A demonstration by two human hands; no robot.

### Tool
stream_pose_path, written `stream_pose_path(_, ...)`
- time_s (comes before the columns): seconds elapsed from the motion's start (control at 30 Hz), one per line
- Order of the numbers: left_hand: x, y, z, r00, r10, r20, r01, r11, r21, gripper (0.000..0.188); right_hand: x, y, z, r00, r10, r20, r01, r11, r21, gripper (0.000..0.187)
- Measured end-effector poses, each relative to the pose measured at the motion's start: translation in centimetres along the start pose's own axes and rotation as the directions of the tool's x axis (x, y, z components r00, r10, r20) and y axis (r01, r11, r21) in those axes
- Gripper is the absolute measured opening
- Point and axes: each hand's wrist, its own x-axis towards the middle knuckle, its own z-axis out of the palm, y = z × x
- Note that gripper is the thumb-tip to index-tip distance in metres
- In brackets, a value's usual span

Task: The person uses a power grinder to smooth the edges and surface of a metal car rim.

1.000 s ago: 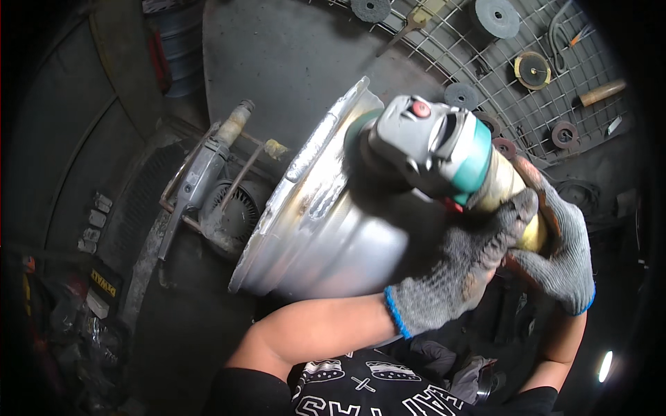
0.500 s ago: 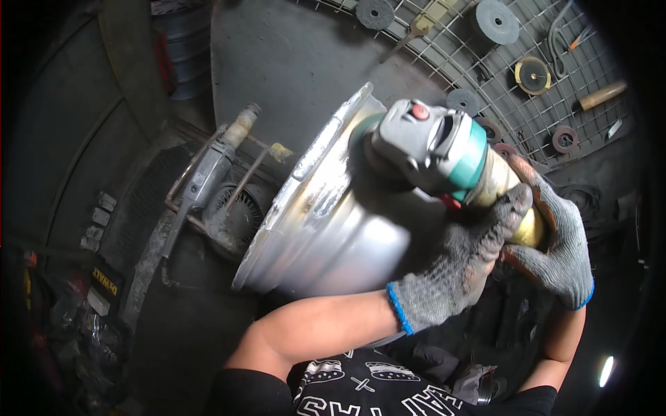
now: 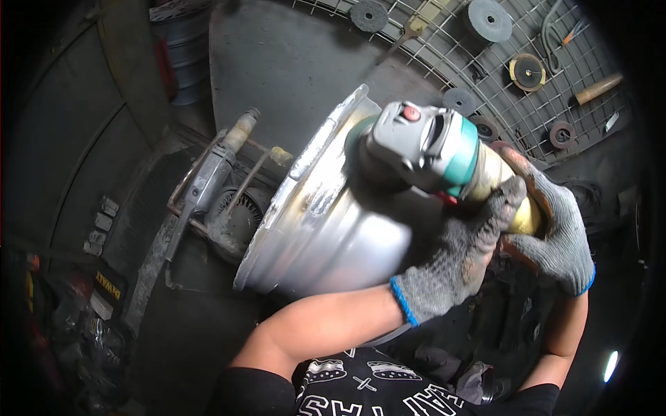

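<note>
At the lower centre of the frame, the person's left hand (image 3: 461,267), in a grey knitted glove with a blue cuff, is closed tight around the body of a grey and teal angle grinder (image 3: 430,149). Just to its right, the right hand (image 3: 555,232), in a matching grey glove, is wrapped shut around the grinder's yellowish rear handle. The grinder sits right of centre, its long axis running from the hands at the right up and leftward, with the grey head and its red button pointing toward the upper left; the head presses against the barrel of a silver aluminium wheel rim (image 3: 326,229). The rim lies on its side in the middle of the frame, its axis tilted from lower right to upper left, its flange edge turned to the upper left.

Compared with half a second ago, the grinder and both hands sit in almost the same place on the rim.

Left of the rim lies a second, dusty grey long-bodied power tool (image 3: 208,177). Beyond, at the upper right, a wire mesh wall panel (image 3: 444,62) carries about seven round grinding discs (image 3: 488,19) and one wooden-handled tool (image 3: 595,89).
</note>
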Motion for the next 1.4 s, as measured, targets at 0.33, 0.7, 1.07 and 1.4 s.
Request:
stream_pose_path(0.33,2.1,0.7,2.2,0.954,-0.244,-0.171,0.071,0.743,-0.666,0.054,-0.9,0.7,0.1,0.990,-0.074,-0.124,0.059,0.991,-0.120,0.077)
stream_pose_path(0.7,0.6,1.8,1.5,0.952,-0.262,-0.158,0.176,0.891,-0.419,0.054,-0.8,0.5,0.2,0.994,-0.091,-0.067,0.089,0.995,-0.041,0.079)
stream_pose_path(1.07,0.7,0.6,0.4,0.987,0.144,-0.068,-0.120,0.956,0.267,0.053,-0.1,0.7,0.1,0.994,-0.097,-0.046,0.094,0.993,-0.076,0.075)
stream_pose_path(1.4,1.9,3.2,1.2,0.917,-0.366,-0.156,0.248,0.833,-0.494,0.045,0.1,1.0,-0.1,0.993,-0.117,-0.031,0.116,0.993,-0.020,0.077)
